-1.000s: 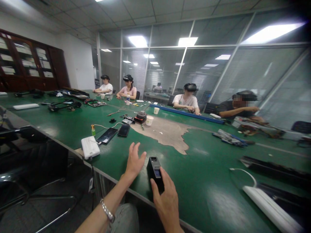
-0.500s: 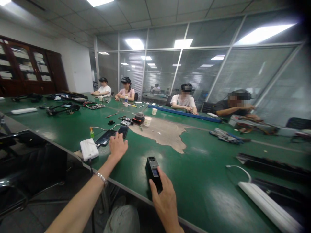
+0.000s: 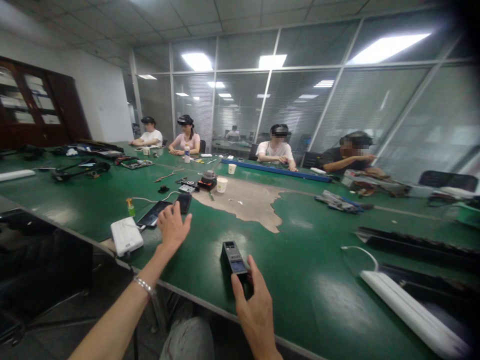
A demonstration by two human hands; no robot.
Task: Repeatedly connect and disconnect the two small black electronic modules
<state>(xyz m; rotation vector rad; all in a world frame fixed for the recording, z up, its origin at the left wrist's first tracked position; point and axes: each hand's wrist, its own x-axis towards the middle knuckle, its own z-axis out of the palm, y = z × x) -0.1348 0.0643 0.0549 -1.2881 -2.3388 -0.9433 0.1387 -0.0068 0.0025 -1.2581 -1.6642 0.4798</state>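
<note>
My left hand (image 3: 172,229) is open, its fingers spread over the near side of two dark phone-like devices (image 3: 153,214) on the green table. Whether its fingertips touch them I cannot tell. A white power-bank-like box (image 3: 126,235) lies to the left of it, beside a small green bottle (image 3: 130,207). My right hand (image 3: 257,302) is near the table's front edge, thumb and forefinger apart on either side of the near end of a black box-shaped device (image 3: 234,260) with a small screen. That device rests on the table, and its lower end is partly hidden by the hand.
Paper cups (image 3: 222,185) and a tan bare patch (image 3: 251,202) lie ahead. A white power strip (image 3: 408,310) is at right, with gloves (image 3: 339,202) beyond. A blue bar (image 3: 273,170) runs along the far side, where several people sit.
My right forefinger has lifted off the device's screen and moved to its right side, so more of the screen shows. The view has turned slightly right; my left hand remains by the phones.
</note>
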